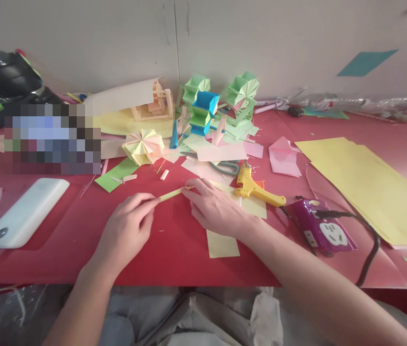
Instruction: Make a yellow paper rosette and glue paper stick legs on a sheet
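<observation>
A thin yellow paper strip (173,193) lay mid-frame on the red bench (174,250), running left-right between the hands: left grip (127,230) pinched its left end, right grip (215,207) pressed its right.

just one head-worn cam here; looks forward and down over the red paper-covered desk (174,250) from close up; grey-white wall (261,38) straight ahead

You pinch a thin matt paper strip (171,193) over a smooth, faintly glossy red worktop (174,250), near a glossy yellow plastic glue gun (255,188), shiny purple plastic socket (324,231) and smooth white plastic power bank (26,211).
</observation>
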Available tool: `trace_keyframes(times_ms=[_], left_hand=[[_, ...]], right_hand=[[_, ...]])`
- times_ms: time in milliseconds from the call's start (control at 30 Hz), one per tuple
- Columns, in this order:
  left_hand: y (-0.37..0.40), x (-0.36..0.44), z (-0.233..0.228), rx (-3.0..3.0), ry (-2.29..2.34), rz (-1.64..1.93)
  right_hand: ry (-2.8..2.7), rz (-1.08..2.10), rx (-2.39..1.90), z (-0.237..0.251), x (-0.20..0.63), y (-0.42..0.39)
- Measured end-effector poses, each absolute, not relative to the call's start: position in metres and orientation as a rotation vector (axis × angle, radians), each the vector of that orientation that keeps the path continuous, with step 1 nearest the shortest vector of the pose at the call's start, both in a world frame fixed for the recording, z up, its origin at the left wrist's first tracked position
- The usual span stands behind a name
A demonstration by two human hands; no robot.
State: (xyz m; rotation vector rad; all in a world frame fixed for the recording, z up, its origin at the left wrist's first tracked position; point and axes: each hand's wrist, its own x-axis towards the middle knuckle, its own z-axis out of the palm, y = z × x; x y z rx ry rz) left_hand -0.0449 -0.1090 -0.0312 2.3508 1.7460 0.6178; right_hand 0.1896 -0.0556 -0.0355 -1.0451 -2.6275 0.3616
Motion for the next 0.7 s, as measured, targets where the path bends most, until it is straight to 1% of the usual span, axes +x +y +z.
trace_keyframes(times_ms=[133,233,367,433,533,700], left_hand=[[-0.099,-0.05,-0.023,2.333,1.714,0.571],[-0.074,-0.055,-0.009,2.325,1.568,0.467],[-0.029,-0.056,0.01,2.252,1.309,0.097],[-0.01,-0.054,0.015,2.225,1.225,-0.033],[0.003,-0.049,0.016,2.245,1.144,-0.072],[0.0,-0.047,0.002,2.287,1.07,0.029]], right_hand=[[-2.623,0.39,-1.047,-0.036,0.188,-0.055],[-2.605,0.399,-1.018,-0.038,0.187,-0.052],[-2.574,0.417,-0.957,-0.042,0.186,-0.046],[-2.552,0.433,-0.943,-0.042,0.186,-0.042],[-2.505,0.459,-0.93,-0.042,0.186,-0.037],[-2.403,0.566,-0.834,-0.042,0.186,-0.03]])
